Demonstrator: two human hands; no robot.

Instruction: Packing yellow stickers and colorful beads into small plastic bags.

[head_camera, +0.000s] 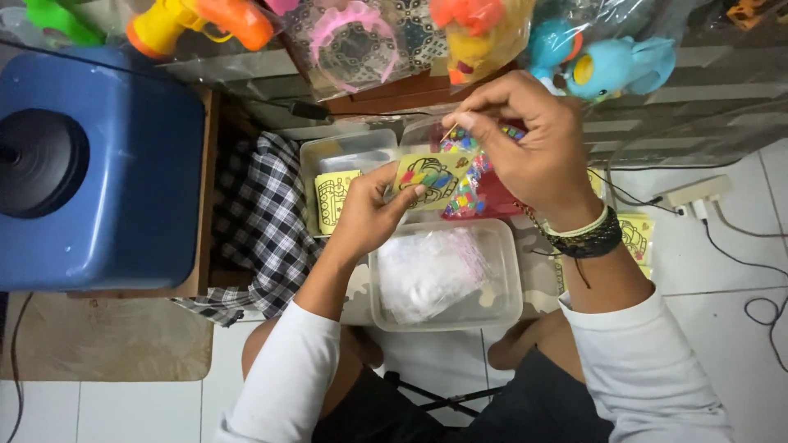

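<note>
My left hand (367,215) holds a small yellow card (432,175) with a black outline drawing partly filled with coloured pieces. My right hand (533,148) hovers above the card's upper right corner, thumb and forefinger pinched on what looks like a thin stick. Whether that stick touches the card I cannot tell. Beneath the card sits a heap of small multicoloured pieces (468,197) on something red. A clear plastic tub (502,283) holding clear bags rests on my lap, just below both hands.
A second clear tub (349,152) with another yellow card (334,197) stands behind. A checked cloth (263,221) lies left, next to a blue container (131,164) with a black lid. Bagged plastic toys (484,33) hang above. A power strip (698,193) and cables lie right.
</note>
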